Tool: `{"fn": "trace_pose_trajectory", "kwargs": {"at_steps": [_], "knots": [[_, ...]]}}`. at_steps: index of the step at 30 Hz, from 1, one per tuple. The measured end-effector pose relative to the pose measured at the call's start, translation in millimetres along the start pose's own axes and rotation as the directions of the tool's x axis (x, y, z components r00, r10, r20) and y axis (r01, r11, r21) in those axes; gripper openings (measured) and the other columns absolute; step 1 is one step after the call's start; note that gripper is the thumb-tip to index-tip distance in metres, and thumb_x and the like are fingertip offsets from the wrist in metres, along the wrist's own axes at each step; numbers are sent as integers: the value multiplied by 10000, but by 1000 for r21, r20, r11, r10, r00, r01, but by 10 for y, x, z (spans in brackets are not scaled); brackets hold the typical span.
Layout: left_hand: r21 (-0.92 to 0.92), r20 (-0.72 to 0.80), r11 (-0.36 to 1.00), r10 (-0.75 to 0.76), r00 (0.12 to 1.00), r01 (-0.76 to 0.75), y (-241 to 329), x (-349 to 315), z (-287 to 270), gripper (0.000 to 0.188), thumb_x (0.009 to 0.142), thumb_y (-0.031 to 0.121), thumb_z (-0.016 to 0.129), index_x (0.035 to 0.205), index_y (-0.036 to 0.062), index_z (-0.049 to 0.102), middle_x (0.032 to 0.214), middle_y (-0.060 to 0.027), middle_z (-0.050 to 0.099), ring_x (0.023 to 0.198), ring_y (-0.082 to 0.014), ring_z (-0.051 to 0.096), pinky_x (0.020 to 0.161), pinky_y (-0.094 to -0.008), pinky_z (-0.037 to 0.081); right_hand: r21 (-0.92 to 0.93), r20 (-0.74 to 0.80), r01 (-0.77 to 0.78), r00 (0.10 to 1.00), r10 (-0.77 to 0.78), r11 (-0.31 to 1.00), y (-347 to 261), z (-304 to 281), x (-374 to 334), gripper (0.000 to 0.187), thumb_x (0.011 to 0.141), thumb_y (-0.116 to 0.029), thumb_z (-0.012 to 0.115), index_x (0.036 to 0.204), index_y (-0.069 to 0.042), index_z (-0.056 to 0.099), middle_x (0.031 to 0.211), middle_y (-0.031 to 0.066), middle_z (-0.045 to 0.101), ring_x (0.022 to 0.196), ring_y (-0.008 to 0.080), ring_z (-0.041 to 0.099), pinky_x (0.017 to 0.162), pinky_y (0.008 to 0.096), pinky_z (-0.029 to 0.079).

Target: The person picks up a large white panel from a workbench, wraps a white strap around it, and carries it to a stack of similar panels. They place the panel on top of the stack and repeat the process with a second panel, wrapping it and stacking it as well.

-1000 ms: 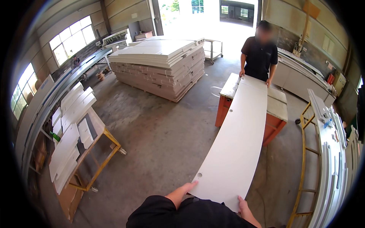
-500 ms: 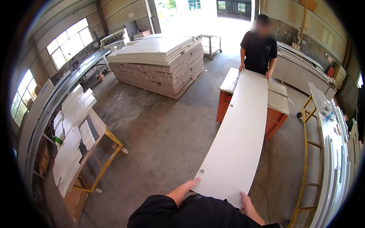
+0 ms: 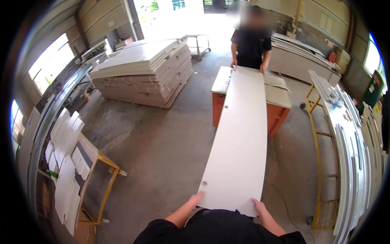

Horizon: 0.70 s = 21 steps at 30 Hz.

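Observation:
A long white panel [image 3: 239,138] stretches away from me, with a round hole near its left edge at my end and another farther along. My left hand [image 3: 196,198] grips its near left corner, the thumb on top. On the near right edge my right hand [image 3: 259,206] is closed the same way; the fingers beneath are hidden. The panel's far part lies over an orange workbench [image 3: 279,115] with a pale top. Behind that bench a person in a dark shirt [image 3: 250,46] has both hands at the panel's far end.
A large stack of panels [image 3: 140,75] stands at the far left. Nearer on the left, a yellow-framed trolley [image 3: 106,185] carries white pieces. To the right, another yellow-framed rack [image 3: 319,171] bears long strips. A cable [image 3: 286,203] lies on the floor between panel and rack.
The view has turned to the right, so the surroundings sit farther left in it. Both my hands keep hold of the panel, and the person stays at its far end.

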<state>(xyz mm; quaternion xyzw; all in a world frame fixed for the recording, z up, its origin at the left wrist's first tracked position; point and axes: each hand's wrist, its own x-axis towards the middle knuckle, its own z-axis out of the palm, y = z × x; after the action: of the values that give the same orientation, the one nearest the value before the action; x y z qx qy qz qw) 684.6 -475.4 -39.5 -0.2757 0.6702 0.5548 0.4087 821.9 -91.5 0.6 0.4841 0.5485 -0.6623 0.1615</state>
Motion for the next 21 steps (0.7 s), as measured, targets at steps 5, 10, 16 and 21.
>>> {"fn": "trace_pose_trajectory", "kwargs": {"at_steps": [5, 10, 16, 21], "knots": [[-41, 4, 998, 51, 999, -50, 189, -227, 4, 829, 935, 617, 584, 1316, -118, 558, 1242, -209, 656, 1098, -309, 651, 950, -434, 501, 33, -27, -23, 999, 24, 999, -56, -50, 34, 610, 918, -430, 696, 1247, 76, 605, 1166, 208, 685, 1008, 320, 691, 870, 455, 551], [-22, 13, 995, 97, 995, -96, 481, -424, 63, 795, 940, 616, 576, 1290, -97, 581, 1201, -197, 667, 1057, -305, 657, 911, -430, 512, 56, -23, -15, 1000, 16, 998, -276, -59, -154, 605, 918, -434, 701, 1244, 67, 608, 1157, 202, 690, 998, 312, 695, 873, 456, 552], [-16, 44, 999, 38, 998, -37, 697, -489, 110, 730, 940, 617, 577, 1257, -39, 620, 1137, -159, 684, 975, -270, 666, 821, -435, 532, 92, -15, -50, 999, 52, 995, -356, -128, 69, 588, 940, -425, 675, 1261, 60, 596, 1178, 193, 681, 1032, 306, 687, 875, 460, 556], [-56, 73, 998, 13, 997, -9, 756, -194, 200, 711, 940, 605, 585, 1255, -31, 628, 1142, -149, 692, 981, -269, 679, 816, -428, 541, 137, 61, -48, 997, 40, 989, -299, -255, 423, 561, 962, -410, 644, 1268, 57, 595, 1185, 190, 680, 1044, 311, 685, 890, 461, 555]]}}
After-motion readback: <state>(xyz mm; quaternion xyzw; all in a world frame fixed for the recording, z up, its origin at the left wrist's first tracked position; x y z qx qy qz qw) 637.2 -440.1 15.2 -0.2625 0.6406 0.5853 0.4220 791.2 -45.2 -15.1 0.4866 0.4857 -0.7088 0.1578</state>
